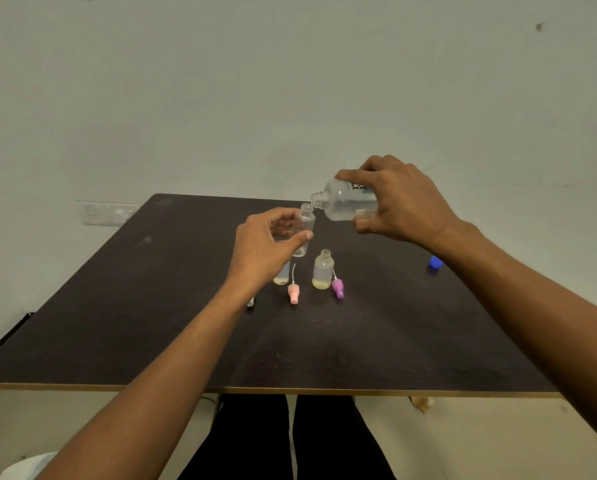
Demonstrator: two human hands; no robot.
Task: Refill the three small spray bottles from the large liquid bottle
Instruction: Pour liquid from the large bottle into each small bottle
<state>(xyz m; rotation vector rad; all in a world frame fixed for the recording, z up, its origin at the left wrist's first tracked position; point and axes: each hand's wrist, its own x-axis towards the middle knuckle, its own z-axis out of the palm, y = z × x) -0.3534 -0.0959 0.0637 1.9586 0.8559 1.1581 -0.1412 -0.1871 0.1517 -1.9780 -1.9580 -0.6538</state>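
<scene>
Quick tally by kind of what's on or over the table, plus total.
Small spray bottles: 3 (held bottle in the left hand, half-hidden bottle, yellowish bottle)
Large bottle: 1, tilted in the right hand
Spray heads, off: 3 (pink head, purple head, white head, mostly hidden)
Blue cap: 1
Total: 8
</scene>
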